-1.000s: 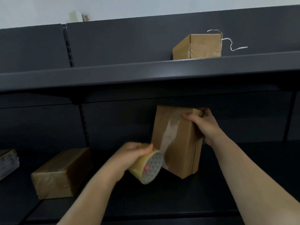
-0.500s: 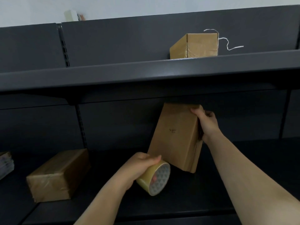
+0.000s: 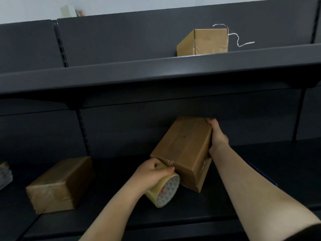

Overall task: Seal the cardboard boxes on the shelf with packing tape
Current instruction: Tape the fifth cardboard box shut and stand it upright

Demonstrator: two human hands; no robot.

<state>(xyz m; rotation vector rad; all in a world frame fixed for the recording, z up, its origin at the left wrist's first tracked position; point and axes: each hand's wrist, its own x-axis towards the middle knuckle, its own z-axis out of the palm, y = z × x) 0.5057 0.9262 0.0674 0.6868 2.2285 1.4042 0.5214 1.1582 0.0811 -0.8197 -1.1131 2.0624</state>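
A brown cardboard box (image 3: 184,150) leans tilted on the dark lower shelf (image 3: 208,211), its top end tipped to the right. My right hand (image 3: 217,136) grips its upper right edge. My left hand (image 3: 152,173) holds a roll of clear packing tape (image 3: 165,190) pressed against the box's lower left corner, where a short piece of tape wrinkles on the cardboard. A second taped box (image 3: 59,185) lies flat on the same shelf at the left. A third box (image 3: 205,41) stands on the upper shelf (image 3: 121,73).
A loose white string (image 3: 241,40) hangs beside the upper box. A stack of papers (image 3: 5,174) lies at the far left of the lower shelf. The upper shelf's underside sits just above the tilted box. Slotted uprights run down the back panel.
The held box has tipped from upright to leaning right. My left hand with the tape roll moved right, up to the box's lower left corner. My right hand stayed on the top edge.
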